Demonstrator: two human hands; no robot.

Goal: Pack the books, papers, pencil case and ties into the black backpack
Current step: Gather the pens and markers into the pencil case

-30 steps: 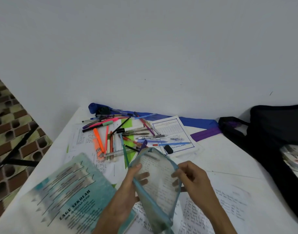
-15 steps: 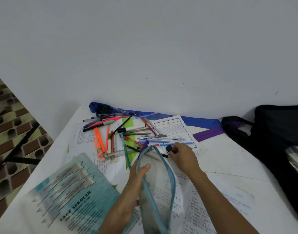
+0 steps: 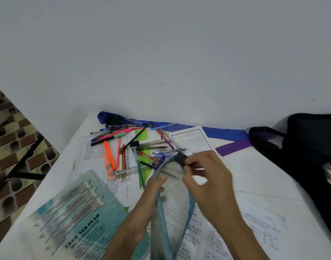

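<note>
Blurred: we see the right hand (image 3: pixel 204 172) smeared, small black object (image 3: pixel 180 158) unidentifiable.
Cut off: black fabric backpack (image 3: pixel 311 147) (right edge); clear blue-trimmed pencil case (image 3: pixel 172 212), bottom edge.

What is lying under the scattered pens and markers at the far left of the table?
Under the pens and markers lie white sheets of paper, some handwritten, and a green sheet. A clear ruler lies among them. What the sheets themselves cover cannot be seen.

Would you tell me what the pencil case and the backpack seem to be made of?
Pencil case: likely soft clear plastic with blue fabric zip trim, since the handwriting beneath shows through. Backpack: apparently matte black woven fabric, slumped and without shine.
</note>
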